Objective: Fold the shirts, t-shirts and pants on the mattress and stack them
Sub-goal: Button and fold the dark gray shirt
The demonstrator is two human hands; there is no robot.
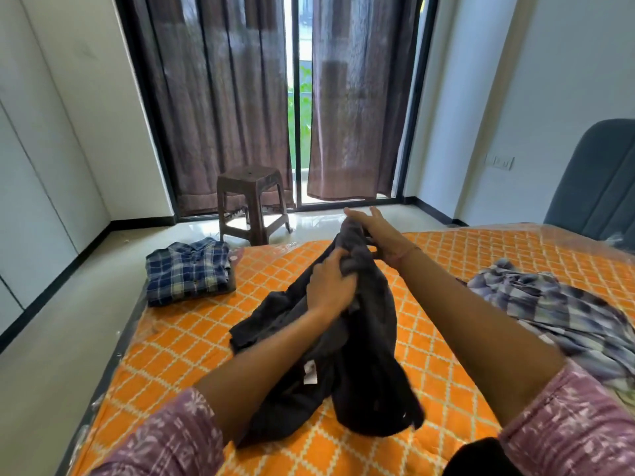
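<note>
Midair, both hands (331,281) (376,235), fingers around dark garment (364,338).

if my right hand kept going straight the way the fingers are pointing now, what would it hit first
Probably nothing close. The right hand points away past the mattress edge, over bare floor toward the curtains. The brown stool sits left of that line, though depth is hard to judge.

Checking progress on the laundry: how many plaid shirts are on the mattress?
2: a folded plaid shirt at the mattress's far-left corner, and a crumpled plaid shirt on its right side. More may lie outside the frame.
</note>
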